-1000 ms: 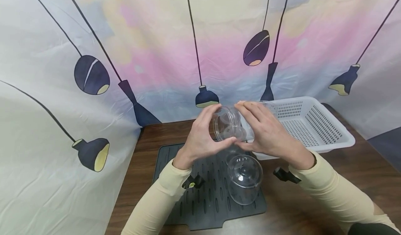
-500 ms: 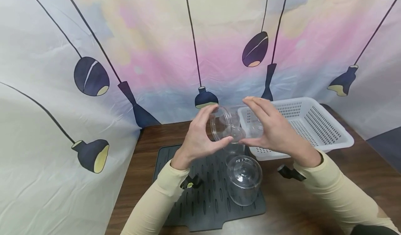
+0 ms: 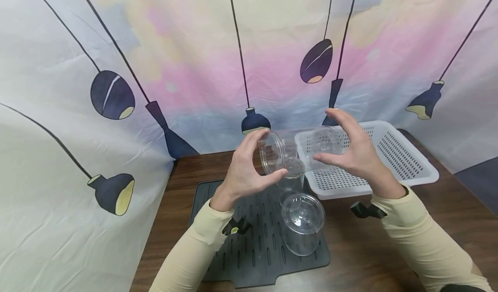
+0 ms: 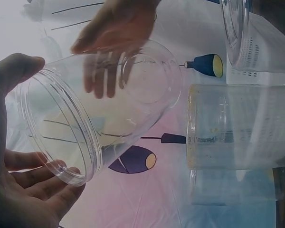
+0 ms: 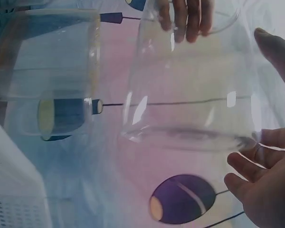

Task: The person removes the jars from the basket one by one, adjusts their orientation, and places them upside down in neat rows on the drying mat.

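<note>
A clear jar lies sideways in the air above the mat. My left hand grips its ridged rim end, thumb on one side and fingers curled round the other. At the jar's base end my right hand is spread wide, thumb and fingers apart, close to the base. Through the clear wall in the left wrist view, the right hand's fingers show behind the jar. Below stands another clear jar on the dark ribbed mat, with more clear jars behind it, partly hidden.
A white perforated basket stands at the back right of the wooden table. A patterned cloth with printed lamps hangs behind the table's back edge. Each wrist carries a small black device.
My right hand has moved right along the jar from its rim end to its base end, its fingers spreading wider. The left hand keeps its grip and has shifted only slightly left.
</note>
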`<state>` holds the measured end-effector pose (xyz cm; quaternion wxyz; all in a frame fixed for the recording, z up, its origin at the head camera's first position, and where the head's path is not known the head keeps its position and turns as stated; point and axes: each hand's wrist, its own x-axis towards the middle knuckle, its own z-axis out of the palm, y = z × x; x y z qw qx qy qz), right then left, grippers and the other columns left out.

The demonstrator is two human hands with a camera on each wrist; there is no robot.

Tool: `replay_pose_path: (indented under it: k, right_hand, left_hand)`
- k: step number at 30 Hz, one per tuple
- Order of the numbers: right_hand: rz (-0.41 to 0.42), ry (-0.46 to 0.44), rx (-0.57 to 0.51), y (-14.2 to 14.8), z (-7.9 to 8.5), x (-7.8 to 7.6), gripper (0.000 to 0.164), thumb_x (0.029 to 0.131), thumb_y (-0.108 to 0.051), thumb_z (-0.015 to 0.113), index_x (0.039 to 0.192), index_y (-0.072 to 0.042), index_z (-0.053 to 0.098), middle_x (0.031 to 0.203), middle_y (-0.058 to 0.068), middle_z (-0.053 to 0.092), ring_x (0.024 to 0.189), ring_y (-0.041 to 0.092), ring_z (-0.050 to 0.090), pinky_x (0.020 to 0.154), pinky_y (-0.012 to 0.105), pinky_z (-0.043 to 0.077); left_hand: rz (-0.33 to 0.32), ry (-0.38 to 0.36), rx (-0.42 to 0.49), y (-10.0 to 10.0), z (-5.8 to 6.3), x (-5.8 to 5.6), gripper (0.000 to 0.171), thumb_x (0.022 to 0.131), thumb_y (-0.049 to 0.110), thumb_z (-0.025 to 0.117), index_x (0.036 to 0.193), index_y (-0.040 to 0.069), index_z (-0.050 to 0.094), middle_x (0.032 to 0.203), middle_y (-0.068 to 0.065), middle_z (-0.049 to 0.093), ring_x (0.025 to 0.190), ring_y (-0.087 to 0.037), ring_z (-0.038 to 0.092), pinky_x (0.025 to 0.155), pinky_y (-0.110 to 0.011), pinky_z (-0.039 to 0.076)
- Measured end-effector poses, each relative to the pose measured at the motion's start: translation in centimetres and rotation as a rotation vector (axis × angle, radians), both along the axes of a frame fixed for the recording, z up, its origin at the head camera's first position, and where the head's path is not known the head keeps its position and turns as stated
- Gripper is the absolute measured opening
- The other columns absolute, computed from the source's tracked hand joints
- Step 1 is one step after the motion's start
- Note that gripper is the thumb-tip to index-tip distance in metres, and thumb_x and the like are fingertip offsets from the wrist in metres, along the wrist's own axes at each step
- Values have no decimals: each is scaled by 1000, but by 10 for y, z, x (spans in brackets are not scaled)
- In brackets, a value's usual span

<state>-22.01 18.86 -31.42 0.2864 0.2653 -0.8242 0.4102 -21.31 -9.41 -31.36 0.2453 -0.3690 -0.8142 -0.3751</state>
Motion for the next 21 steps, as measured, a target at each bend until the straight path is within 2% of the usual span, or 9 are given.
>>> replay_pose_path:
  k: [3,6,9,12,18,21]
  right_hand:
    - [75,-84,-114,4,-6,-5,94,65,-2,88,147,-9,42,148,14,44,139,27,39,115,34,32]
    - [212,-160,-285,7,-12,-12,87,71,9,80,147,-2,39,146,14,45,138,23,41,115,23,30]
    - [350,-207,-441,10,-18,-18,80,77,13,73,147,3,36,143,9,48,135,19,42,115,23,28]
    - [452,-241,-538,12,-24,-23,74,81,12,69,147,4,35,141,5,50,134,21,42,116,23,27]
    - [598,-260,-677,12,-33,-29,74,84,3,71,147,8,32,143,17,46,135,29,40,113,22,29]
    - [672,-277,-739,12,-37,-30,76,84,0,73,147,8,31,145,20,44,135,27,40,113,23,30]
  left_hand:
    - [-8,6,3,0,0,0,88,72,37,82,145,10,42,143,-8,48,129,-19,48,105,-35,44]
    - [-18,12,14,0,-1,0,89,71,35,83,145,9,42,143,-9,48,129,-20,49,105,-33,44]
    - [-31,8,25,1,-1,-1,88,71,34,83,145,9,41,143,-9,47,129,-20,48,105,-31,44]
    - [-39,5,29,1,-2,-2,88,71,34,83,145,9,41,143,-9,47,128,-20,48,105,-30,44]
    - [-39,11,28,2,-2,-3,89,71,34,84,145,9,41,143,-8,47,128,-20,48,105,-31,44]
    - [-39,11,28,2,-2,-3,89,70,34,83,145,8,41,142,-10,47,128,-20,48,105,-32,44]
